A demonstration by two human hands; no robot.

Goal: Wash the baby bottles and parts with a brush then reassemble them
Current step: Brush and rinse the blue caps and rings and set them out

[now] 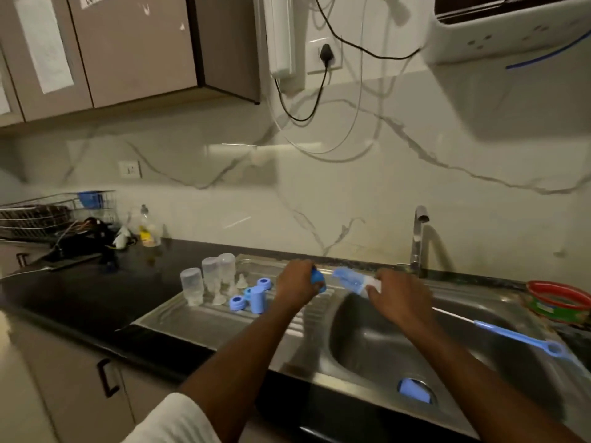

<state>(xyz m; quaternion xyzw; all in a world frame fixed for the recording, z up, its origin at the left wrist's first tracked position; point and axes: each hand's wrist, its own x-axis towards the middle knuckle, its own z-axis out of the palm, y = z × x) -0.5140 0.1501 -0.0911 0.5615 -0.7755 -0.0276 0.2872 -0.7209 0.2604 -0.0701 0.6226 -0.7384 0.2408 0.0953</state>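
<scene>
Blue cap clenched in left hand [295, 282]; right hand [399, 297] grips brush [350, 279] over sink rim [335, 294].

Steel drainboard [198, 318], clear bottles [192, 284], blue caps [237, 303]

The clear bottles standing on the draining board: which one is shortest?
The leftmost bottle, nearest the counter's front edge. The two bottles behind it stand noticeably taller, side by side, closer to the wall.

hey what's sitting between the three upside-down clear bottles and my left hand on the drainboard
In the head view, between the clear bottles and your left hand: clear nipples, blue collar rings and an upright blue cap.
</scene>
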